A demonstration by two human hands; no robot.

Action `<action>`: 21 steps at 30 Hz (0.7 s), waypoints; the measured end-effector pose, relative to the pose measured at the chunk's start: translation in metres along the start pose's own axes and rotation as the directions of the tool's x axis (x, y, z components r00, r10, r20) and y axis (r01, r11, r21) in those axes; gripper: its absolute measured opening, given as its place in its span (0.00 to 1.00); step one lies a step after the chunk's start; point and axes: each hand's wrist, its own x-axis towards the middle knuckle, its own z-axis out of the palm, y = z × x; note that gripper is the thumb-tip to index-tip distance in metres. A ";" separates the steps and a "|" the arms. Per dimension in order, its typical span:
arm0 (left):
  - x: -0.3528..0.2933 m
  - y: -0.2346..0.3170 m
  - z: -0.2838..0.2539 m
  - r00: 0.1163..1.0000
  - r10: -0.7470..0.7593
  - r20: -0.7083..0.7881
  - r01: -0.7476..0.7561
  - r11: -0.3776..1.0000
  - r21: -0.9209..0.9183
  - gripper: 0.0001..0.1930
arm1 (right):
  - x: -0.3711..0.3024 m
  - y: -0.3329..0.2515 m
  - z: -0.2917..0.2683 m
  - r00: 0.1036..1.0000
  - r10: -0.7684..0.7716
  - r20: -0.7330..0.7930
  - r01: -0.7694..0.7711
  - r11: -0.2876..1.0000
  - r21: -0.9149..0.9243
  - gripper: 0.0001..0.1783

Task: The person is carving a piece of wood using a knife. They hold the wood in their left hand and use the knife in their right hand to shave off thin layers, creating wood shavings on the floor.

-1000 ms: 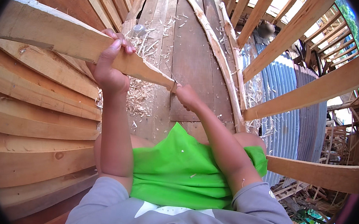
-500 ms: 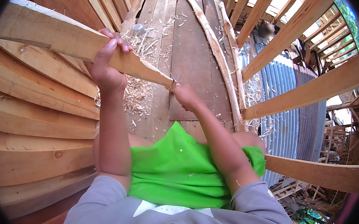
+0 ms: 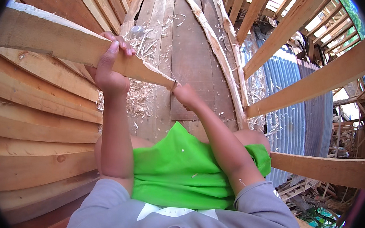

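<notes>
A long wooden plank [image 3: 73, 41] runs from the upper left and tapers to a narrow end near the middle. Its upper edge looks pale and freshly cut. My left hand [image 3: 112, 66] is wrapped round the plank before the taper, thumb on the near face and fingertips over the top edge. At the narrow tip, my right hand [image 3: 186, 95] is closed around a knife; only its thin blade [image 3: 172, 75] shows, pointing away from me beside the tip. The fist hides the handle. Curled wood shavings [image 3: 139, 103] lie on the floor beneath the plank.
A clear cup-like container [image 3: 136, 31] stands among shavings. Two peeled poles [image 3: 214, 43] lie along the plank floor [image 3: 189, 67]. Wooden railing bars [image 3: 310, 97] stand at right, with corrugated metal sheets [image 3: 285, 105] beyond. A board wall [image 3: 38, 121] closes the left side.
My hands, the plank and the knife keep nearly the same places. The view has shifted slightly, so the poles and railing sit a little differently in the picture.
</notes>
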 end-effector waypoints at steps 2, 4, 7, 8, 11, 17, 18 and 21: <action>-0.005 -0.001 0.002 1.000 0.013 0.019 -0.013 1.000 -0.008 0.09 | -0.017 -0.010 -0.011 0.987 0.117 0.111 -0.116 0.993 -0.011 0.25; -0.008 0.002 -0.003 0.999 -0.003 0.044 0.003 1.000 -0.011 0.10 | -0.053 -0.036 -0.022 0.982 0.067 0.174 -0.067 0.998 -0.008 0.25; -0.011 0.003 -0.005 0.990 -0.036 0.133 0.043 0.998 -0.047 0.10 | -0.065 -0.046 -0.025 0.975 0.007 0.222 -0.006 1.000 -0.003 0.25; -0.009 0.003 -0.003 0.983 -0.043 0.181 0.055 0.996 -0.063 0.11 | -0.064 -0.049 -0.027 0.974 -0.019 0.226 0.018 1.000 0.005 0.24; -0.009 0.001 0.001 0.978 -0.043 0.203 0.058 0.996 -0.071 0.11 | -0.039 -0.041 -0.028 0.965 -0.027 0.262 0.006 0.997 0.078 0.24; -0.011 0.000 0.002 0.965 -0.062 0.253 0.082 0.994 -0.071 0.11 | -0.020 -0.019 -0.025 0.973 -0.058 0.223 0.029 0.991 0.131 0.24; -0.010 0.001 0.001 0.964 -0.063 0.260 0.082 0.994 -0.065 0.11 | -0.026 -0.020 -0.026 0.973 -0.045 0.226 0.024 0.995 0.094 0.24; -0.009 0.002 -0.010 0.961 -0.075 0.268 0.095 0.994 -0.060 0.11 | -0.053 -0.029 -0.040 0.961 -0.015 0.276 0.016 1.000 -0.003 0.25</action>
